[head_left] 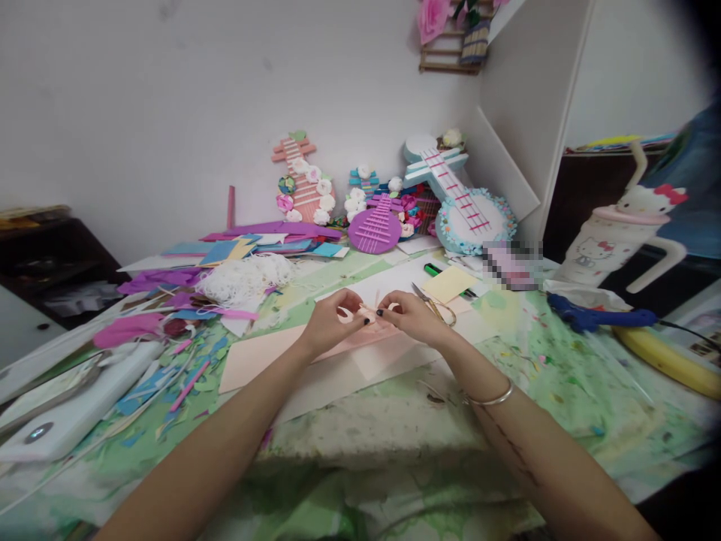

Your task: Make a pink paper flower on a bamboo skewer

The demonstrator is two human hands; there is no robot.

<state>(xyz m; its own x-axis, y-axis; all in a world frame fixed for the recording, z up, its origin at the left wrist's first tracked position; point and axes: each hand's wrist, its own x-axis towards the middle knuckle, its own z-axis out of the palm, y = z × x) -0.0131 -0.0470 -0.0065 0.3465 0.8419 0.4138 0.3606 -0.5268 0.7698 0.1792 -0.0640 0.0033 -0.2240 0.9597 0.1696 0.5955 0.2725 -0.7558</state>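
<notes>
My left hand (336, 321) and my right hand (406, 314) meet over the middle of the table, fingertips nearly touching. Both pinch a small pale pink paper strip (369, 308) between thumb and fingers. Beneath them lie pale pink sheets (253, 358) on white paper. Just right of my right hand are scissors (442, 309) with gold handles, beside a pale yellow paper square (449, 282) and a green marker (432, 269). The fine shape of the held strip is too small to tell.
Decorated paper instruments (375, 225) lean on the back wall. Coloured paper scraps and a white string pile (248, 279) are at left. A blue glue gun (597, 314), a banana (668, 362) and a white cup (611, 244) stand or lie at right.
</notes>
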